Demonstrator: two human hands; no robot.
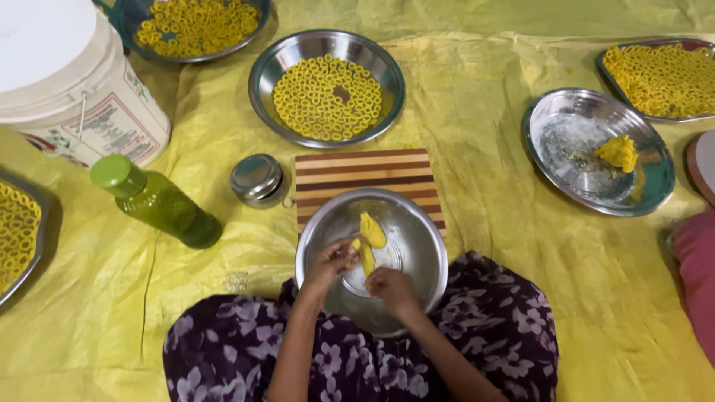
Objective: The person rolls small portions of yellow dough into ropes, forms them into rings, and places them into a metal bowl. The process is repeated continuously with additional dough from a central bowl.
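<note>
Hands meet over the steel bowl (372, 260) in the lap: left hand (328, 264) and right hand (391, 286) have their fingers clamped on a strip of yellow dough (368, 246). Beyond it lie a striped board (365, 173) and a plate of finished rings (328, 97). Toward the yellow sheet's (484, 186) right edge a plate still holds a dough lump (618, 152), so shaping looks partly done.

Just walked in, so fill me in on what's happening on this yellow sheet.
A person sits on the yellow sheet with a steel bowl at their lap. The left hand and right hand work a piece of yellow dough over it. Plates of dough rings lie around.
</note>
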